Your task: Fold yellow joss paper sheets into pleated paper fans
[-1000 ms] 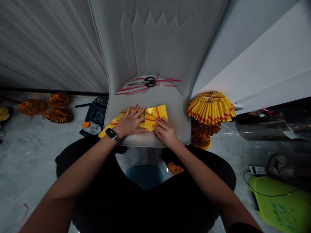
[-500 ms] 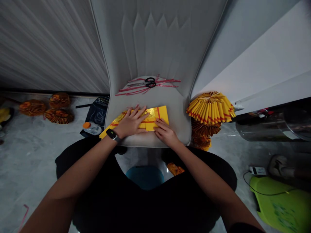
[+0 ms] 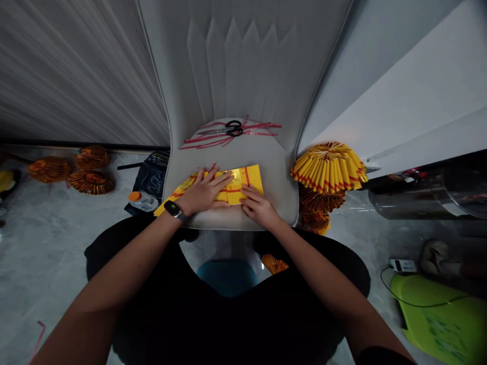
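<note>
Our left hand (image 3: 203, 192) and right hand (image 3: 259, 207) lie spread, pressing folded yellow paper (image 3: 243, 183) on the chair seat (image 3: 243, 157). It seems unpleated yet, unlike the pleated fan (image 3: 329, 167) alongside.

Your left hand (image 3: 203, 191) lies flat, palm down, its fingers (image 3: 222, 177) spread and pointing far and to the right. Your right hand (image 3: 259, 207) sits just beside it, also palm down, with fingers slightly curved and angled far and left. Your bare left forearm (image 3: 125, 258) and right forearm (image 3: 315, 268) reach in from the near corners, converging toward the middle.
</note>
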`<state>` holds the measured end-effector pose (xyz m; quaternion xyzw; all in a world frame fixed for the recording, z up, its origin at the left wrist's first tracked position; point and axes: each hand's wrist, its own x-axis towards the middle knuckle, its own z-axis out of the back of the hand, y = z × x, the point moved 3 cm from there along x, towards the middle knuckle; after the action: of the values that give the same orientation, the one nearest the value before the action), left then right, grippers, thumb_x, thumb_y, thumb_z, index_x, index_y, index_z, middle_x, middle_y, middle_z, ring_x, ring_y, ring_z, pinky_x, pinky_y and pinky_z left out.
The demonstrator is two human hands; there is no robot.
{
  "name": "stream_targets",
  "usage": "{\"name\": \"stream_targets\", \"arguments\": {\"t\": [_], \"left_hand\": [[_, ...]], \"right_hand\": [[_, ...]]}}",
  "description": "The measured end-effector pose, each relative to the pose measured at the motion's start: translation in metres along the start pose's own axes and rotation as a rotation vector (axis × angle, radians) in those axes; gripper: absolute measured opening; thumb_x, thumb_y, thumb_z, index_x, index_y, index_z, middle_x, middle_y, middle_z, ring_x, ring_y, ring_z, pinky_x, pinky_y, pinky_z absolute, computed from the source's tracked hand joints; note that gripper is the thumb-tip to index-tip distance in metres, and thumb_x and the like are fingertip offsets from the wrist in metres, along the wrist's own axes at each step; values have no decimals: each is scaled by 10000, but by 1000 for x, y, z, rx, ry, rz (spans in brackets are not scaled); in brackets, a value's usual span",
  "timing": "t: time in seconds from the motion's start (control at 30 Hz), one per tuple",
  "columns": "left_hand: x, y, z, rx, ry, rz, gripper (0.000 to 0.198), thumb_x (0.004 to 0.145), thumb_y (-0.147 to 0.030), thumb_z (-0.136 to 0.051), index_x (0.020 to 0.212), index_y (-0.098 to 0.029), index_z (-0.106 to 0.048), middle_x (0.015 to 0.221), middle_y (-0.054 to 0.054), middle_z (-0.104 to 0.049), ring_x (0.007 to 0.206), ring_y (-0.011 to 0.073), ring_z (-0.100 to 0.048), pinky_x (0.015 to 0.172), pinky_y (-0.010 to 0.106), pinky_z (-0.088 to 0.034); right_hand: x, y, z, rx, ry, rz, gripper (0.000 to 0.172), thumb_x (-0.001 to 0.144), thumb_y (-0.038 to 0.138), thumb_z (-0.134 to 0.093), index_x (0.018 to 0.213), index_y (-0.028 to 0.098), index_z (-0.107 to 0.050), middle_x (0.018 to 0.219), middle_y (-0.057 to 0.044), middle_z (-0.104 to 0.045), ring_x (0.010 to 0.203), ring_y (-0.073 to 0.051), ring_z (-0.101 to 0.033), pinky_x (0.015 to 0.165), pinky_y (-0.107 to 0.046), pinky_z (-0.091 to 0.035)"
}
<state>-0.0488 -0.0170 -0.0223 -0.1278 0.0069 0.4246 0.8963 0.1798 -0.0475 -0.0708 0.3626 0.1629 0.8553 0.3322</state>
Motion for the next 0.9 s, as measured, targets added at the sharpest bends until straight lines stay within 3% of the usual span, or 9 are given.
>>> {"name": "stream_targets", "arguments": {"t": [0.47,0.6,0.7,0.9], "left_hand": [[1,1,0,-18,-27,-7,862,990,-730,-534,1669,-230,-356,1720,104,-367,1617,444,-187,1281,673,-104],[1,1,-1,-12,-35,6,795,1036,-699,-459,1659,-213,-375,1710,95,-390,1611,435,-213,1275,673,-130],[2,0,0,5,-37,13,704,1073,-631,-431,1643,-219,-405,1703,91,-404,1596,424,-260,1269,667,-149],[2,-1,1,25,-37,14,783,1034,-664,-498,1667,-227,-355,1701,102,-407,1606,426,-236,1264,657,-172]], "right_hand": [[2,6,5,-66,24,32,226,942,101,-598,944,210,-796,1229,-119,-787,1362,-276,-650,1194,-552,-517],[5,9,9,-71,63,26,248,930,100,-585,981,202,-805,1248,-122,-784,1355,-276,-655,1197,-547,-514],[7,10,13,-56,93,-6,261,907,102,-591,1002,203,-812,1259,-119,-783,1355,-273,-656,1200,-543,-509],[11,12,18,-37,181,-98,300,863,100,-617,1035,225,-829,1293,-94,-775,1367,-265,-646,1223,-528,-481]]}}
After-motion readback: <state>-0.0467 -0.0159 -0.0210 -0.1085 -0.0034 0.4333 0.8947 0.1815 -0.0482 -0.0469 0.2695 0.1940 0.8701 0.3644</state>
